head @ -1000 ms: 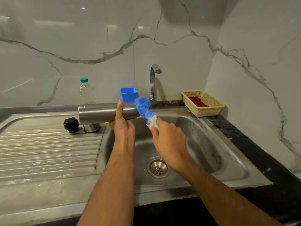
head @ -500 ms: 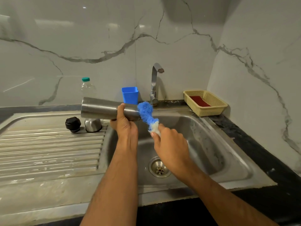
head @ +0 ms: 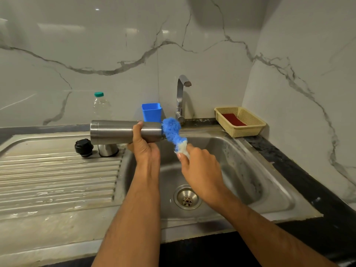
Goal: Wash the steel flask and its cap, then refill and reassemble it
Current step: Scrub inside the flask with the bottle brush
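Left hand (head: 144,149) grips flask (head: 115,132); right hand (head: 200,168) holds brush (head: 172,130).

Both forearms bare to the frame edge, no sleeves visible. Left hand (head: 145,149) and right hand (head: 200,168) ungloved; no rings or watch seen.

One flask (head: 113,132), two caps (head: 84,148) (head: 107,150), one brush (head: 172,130).

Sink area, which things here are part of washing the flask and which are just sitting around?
In use: steel flask in left hand; blue brush in right hand; black stopper; steel cap; tap; sink.

Lying about: plastic bottle; blue cup; yellow basket holding a red pad.
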